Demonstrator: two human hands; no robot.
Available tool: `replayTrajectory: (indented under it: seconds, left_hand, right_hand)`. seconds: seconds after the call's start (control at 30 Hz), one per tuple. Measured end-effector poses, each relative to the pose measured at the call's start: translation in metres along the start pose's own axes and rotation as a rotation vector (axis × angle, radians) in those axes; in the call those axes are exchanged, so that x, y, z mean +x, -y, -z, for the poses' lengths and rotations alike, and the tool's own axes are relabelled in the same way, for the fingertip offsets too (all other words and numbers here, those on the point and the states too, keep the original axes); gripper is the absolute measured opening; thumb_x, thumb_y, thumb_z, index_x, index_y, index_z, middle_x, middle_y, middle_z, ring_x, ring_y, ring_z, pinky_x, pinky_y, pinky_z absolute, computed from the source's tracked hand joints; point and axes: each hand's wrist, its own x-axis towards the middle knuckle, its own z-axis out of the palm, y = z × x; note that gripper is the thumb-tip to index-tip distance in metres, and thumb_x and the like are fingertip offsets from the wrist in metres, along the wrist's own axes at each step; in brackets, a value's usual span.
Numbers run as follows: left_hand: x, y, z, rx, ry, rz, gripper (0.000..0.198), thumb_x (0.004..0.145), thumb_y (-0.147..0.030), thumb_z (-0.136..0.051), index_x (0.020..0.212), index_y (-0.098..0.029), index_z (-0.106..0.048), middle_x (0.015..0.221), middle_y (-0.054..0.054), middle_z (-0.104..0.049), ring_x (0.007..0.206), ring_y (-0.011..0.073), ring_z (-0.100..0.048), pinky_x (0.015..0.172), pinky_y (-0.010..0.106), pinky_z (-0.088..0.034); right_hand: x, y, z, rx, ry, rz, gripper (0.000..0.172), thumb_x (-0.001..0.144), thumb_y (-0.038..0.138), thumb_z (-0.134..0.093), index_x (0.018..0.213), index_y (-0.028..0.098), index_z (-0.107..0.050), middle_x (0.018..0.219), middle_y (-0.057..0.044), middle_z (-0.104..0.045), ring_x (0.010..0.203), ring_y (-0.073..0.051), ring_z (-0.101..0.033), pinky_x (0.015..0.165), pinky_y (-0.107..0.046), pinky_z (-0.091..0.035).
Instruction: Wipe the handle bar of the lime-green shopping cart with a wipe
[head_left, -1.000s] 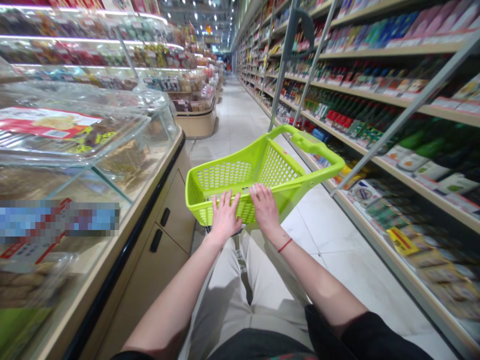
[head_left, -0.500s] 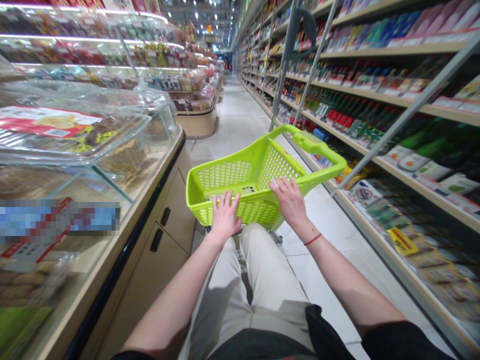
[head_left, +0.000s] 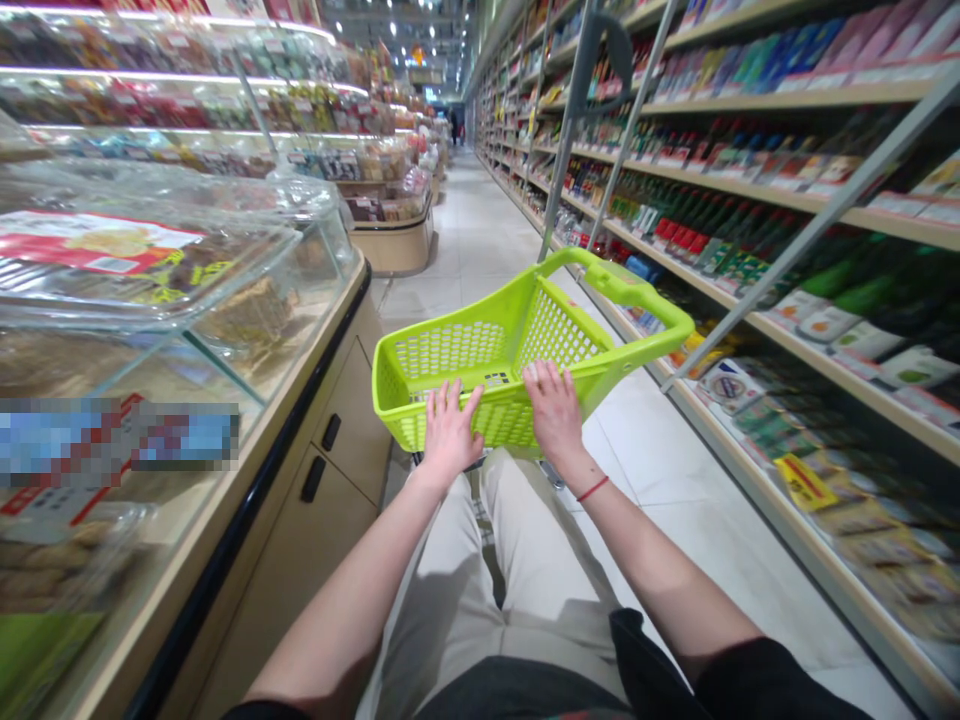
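A lime-green plastic shopping cart [head_left: 465, 350] with perforated walls stands sideways just ahead of my knees, its handle pointing right. No goods show in its basket; a small patch of the floor grille is visible. My left hand [head_left: 451, 425] grips the near rim, fingers hooked over the edge and thumb against the outer wall. Farther right on that same rim, my right hand [head_left: 556, 408] has its fingers over the edge, with a red string bracelet [head_left: 593, 489] on the wrist. The fingertips of both hands are inside the basket.
On the left runs a display counter [head_left: 322, 390] with glass panels and packed food. Tall shelves [head_left: 757, 195] of bottles and packets line the right side, with slanted metal rails [head_left: 825, 220] in front. A tiled aisle [head_left: 469, 215] leads away between them, with distant figures at its end.
My right hand has shifted left along the cart's near rim, closer to my left hand. The left hand and the cart have stayed in place.
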Motion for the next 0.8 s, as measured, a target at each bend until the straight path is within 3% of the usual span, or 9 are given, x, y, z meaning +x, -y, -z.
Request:
replayTrajectory:
  seconds: [0.17, 0.3, 0.53, 0.67, 0.8]
  left_hand:
    - [0.0, 0.0, 0.0, 0.02, -0.008, -0.008, 0.082, 0.071, -0.024, -0.065, 0.149, -0.027, -0.039, 0.155, 0.013, -0.039, 0.145, 0.0363, -0.031, 0.121, 0.055, -0.019]
    - [0.0, 0.002, 0.0, 0.026, -0.014, -0.03, 0.084, 0.072, -0.025, -0.063, 0.152, -0.023, -0.034, 0.154, 0.014, -0.04, 0.145, 0.035, -0.032, 0.121, 0.053, -0.019]
    - [-0.007, 0.012, -0.002, 0.002, -0.02, 0.018, 0.086, 0.074, -0.024, -0.057, 0.153, -0.01, -0.028, 0.158, 0.015, -0.035, 0.148, 0.0321, -0.027, 0.124, 0.049, -0.014]
    - [-0.012, 0.02, 0.0, 0.048, -0.017, 0.092, 0.083, 0.074, -0.028, -0.063, 0.152, -0.025, -0.035, 0.162, 0.013, -0.028, 0.149, 0.0398, -0.021, 0.12, 0.062, -0.015]
    - [-0.013, 0.022, 0.004, 0.077, 0.001, 0.115, 0.083, 0.074, -0.029, -0.065, 0.152, -0.033, -0.034, 0.162, 0.012, -0.027, 0.149, 0.0413, -0.022, 0.118, 0.065, -0.016]
  right_hand:
    - [0.003, 0.038, -0.015, 0.091, 0.018, 0.063, 0.049, 0.093, 0.005, -0.037, 0.139, 0.014, -0.052, 0.149, -0.015, -0.05, 0.143, -0.028, -0.038, 0.119, -0.052, -0.028]
    - [0.003, 0.039, -0.016, 0.117, 0.013, 0.112, 0.053, 0.092, 0.003, -0.035, 0.141, 0.017, -0.052, 0.149, -0.014, -0.051, 0.143, -0.025, -0.038, 0.118, -0.053, -0.029]
    - [0.007, -0.013, 0.011, -0.03, 0.036, 0.123, 0.049, 0.093, 0.004, -0.038, 0.136, 0.017, -0.056, 0.145, -0.015, -0.054, 0.139, -0.027, -0.044, 0.118, -0.053, -0.028]
    - [0.009, -0.047, 0.028, -0.135, -0.029, -0.003, 0.048, 0.092, 0.005, -0.042, 0.136, 0.018, -0.057, 0.153, -0.019, -0.044, 0.142, -0.03, -0.04, 0.117, -0.056, -0.028]
    - [0.007, -0.054, 0.027, -0.149, -0.054, -0.052, 0.051, 0.093, 0.006, -0.039, 0.142, 0.016, -0.051, 0.155, -0.019, -0.041, 0.144, -0.03, -0.036, 0.117, -0.056, -0.028]
